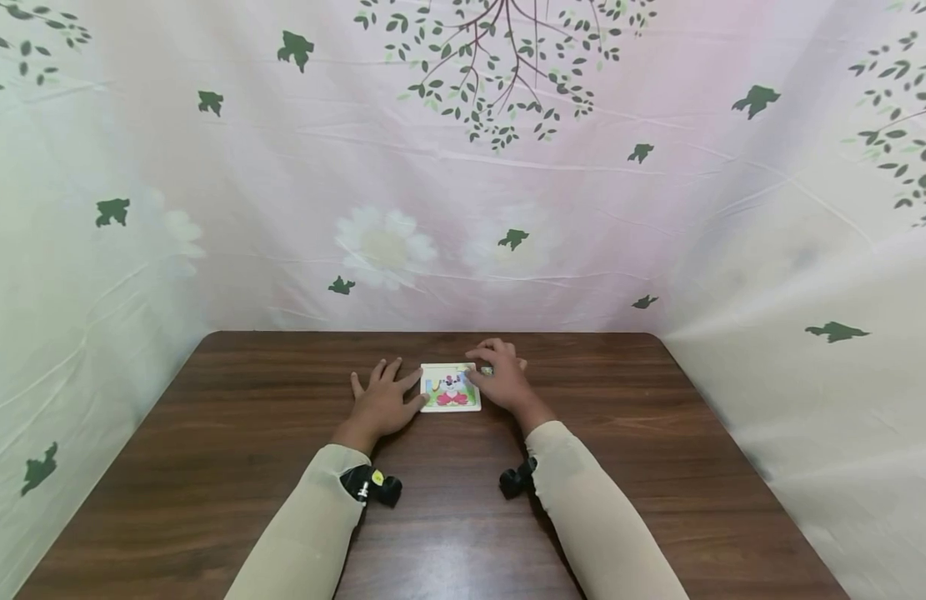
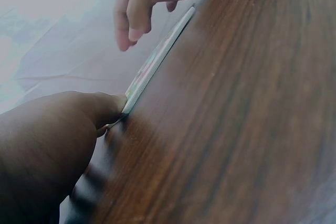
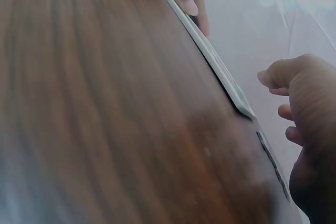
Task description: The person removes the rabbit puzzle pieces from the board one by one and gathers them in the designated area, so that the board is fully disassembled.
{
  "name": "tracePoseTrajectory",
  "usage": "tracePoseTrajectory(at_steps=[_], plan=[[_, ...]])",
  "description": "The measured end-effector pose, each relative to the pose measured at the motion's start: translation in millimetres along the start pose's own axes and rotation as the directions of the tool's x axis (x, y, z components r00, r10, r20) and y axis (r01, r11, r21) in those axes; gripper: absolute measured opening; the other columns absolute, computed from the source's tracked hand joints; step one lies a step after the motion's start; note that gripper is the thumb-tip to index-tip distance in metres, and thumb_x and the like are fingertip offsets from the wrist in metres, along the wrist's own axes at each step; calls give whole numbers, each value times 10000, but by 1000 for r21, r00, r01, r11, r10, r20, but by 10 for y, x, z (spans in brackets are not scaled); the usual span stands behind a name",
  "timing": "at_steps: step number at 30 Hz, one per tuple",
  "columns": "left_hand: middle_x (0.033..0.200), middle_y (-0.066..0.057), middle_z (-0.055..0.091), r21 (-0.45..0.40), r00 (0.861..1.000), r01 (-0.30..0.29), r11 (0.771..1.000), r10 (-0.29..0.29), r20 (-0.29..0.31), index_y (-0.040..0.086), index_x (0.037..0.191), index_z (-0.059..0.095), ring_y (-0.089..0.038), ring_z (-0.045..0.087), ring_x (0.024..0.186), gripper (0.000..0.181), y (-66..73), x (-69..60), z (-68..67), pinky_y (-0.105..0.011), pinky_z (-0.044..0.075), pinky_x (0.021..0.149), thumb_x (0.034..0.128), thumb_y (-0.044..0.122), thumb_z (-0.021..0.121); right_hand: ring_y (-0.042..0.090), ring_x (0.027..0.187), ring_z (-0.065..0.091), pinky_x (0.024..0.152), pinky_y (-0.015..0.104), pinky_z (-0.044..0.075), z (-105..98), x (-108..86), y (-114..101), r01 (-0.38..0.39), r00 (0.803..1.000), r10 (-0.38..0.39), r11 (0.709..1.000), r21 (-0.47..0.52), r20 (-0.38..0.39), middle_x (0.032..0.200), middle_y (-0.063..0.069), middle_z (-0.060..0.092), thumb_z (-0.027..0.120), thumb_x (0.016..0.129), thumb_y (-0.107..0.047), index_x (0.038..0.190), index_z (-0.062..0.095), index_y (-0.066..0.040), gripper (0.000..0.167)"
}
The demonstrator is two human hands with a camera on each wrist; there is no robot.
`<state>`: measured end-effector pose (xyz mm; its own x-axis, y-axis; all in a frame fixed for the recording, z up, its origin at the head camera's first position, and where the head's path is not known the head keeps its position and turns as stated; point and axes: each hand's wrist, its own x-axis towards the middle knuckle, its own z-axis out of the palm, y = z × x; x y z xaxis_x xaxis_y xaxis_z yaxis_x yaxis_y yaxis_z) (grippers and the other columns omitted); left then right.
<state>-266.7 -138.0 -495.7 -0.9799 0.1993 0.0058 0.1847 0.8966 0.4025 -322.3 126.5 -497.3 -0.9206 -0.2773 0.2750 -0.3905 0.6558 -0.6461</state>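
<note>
A small square picture board (image 1: 451, 389) with a white border and a cartoon animal in red lies flat on the wooden table. My left hand (image 1: 383, 406) rests at its left side with fingers spread, the thumb touching the near left corner. In the left wrist view the left thumb (image 2: 107, 106) meets the board's edge (image 2: 157, 64). Over the board's right edge hovers my right hand (image 1: 503, 375), its fingers loosely bent and nothing visible between them. Small flat pieces (image 1: 487, 369) lie partly hidden under it. The right wrist view shows the right thumb (image 3: 281, 74) raised above the board (image 3: 220, 72).
The brown wooden table (image 1: 447, 517) has a rounded far edge close behind the board. A pale curtain (image 1: 432, 167) with leaves, birds and flowers surrounds the table at the back and both sides. Black straps with small cameras (image 1: 387, 490) sit on both wrists.
</note>
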Motion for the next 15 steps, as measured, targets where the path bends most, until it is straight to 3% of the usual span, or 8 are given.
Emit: tracePoseTrajectory(at_steps=[7, 15], plan=[[1821, -141, 260, 10, 1000, -2, 1000, 2, 10, 335, 1684, 447, -437, 130, 1711, 651, -2, 15, -1, -857, -30, 1260, 1096, 600, 533, 412, 1421, 409, 1120, 709, 201, 100, 10, -115, 47, 998, -46, 999, -28, 47, 1446, 142, 594, 738, 1036, -219, 1293, 798, -111, 286], [1820, -143, 260, 12, 1000, -5, 1000, 5, 9, 337, 1684, 447, -440, 132, 1709, 649, -24, 32, 17, -860, -29, 1258, 1095, 597, 536, 402, 1416, 422, 1114, 685, 229, 180, 41, -126, 5, 1000, -3, 996, -92, 24, 1427, 122, 606, 733, 1041, -222, 1226, 825, -156, 217]])
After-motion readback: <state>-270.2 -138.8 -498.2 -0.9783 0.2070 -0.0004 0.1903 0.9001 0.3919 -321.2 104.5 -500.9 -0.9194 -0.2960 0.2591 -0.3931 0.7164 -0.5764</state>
